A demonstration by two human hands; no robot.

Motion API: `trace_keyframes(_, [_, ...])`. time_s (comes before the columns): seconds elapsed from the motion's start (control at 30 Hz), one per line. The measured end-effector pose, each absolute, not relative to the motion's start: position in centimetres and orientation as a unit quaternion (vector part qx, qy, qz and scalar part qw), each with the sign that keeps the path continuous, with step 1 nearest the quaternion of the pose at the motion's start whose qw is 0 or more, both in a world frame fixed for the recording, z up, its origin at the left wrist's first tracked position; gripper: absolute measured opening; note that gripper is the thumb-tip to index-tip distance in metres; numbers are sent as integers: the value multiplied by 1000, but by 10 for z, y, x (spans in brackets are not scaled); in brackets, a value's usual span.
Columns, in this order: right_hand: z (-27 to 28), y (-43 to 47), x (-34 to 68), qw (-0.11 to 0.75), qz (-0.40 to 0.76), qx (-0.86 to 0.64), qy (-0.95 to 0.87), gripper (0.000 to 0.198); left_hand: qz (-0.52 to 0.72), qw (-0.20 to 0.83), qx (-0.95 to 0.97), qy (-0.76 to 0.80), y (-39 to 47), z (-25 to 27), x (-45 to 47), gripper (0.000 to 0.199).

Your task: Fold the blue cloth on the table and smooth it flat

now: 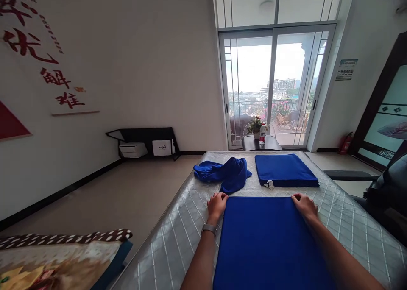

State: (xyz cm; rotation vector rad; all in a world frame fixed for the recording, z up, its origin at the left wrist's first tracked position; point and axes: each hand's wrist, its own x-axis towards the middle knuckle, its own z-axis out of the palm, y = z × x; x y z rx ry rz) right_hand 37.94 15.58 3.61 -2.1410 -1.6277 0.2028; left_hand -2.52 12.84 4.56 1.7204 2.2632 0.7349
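Observation:
A smooth blue cloth point(263, 243) lies flat before me, its near end cut off by the bottom of the view. My left hand point(217, 205) pinches its far left corner between thumb and fingers. At the far right corner, my right hand point(304, 205) has a like pinch on the cloth. Just beyond my left hand is a crumpled blue cloth point(227, 173) in a loose heap. Past my right hand sits a neat stack of folded blue cloths point(286, 170), with white tags showing at its front edge.
Everything lies on a silvery quilted mattress point(178, 230). Beyond its far edge is a small dark table point(249, 144) with a potted plant point(255, 126) and a bottle point(262, 135). A black chair point(388, 188) stands at right, a patterned bedding piece point(92, 254) at lower left.

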Motion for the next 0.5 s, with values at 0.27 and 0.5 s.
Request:
trace_keyframes(0.27, [31,151,370,213,15,-783,-584,39,258,62,579,771,124,46,-19,25])
trace_keyframes(0.5, [44,139,366,239,5,-756,-610,38,253,50,580,773,119,51,-15,25])
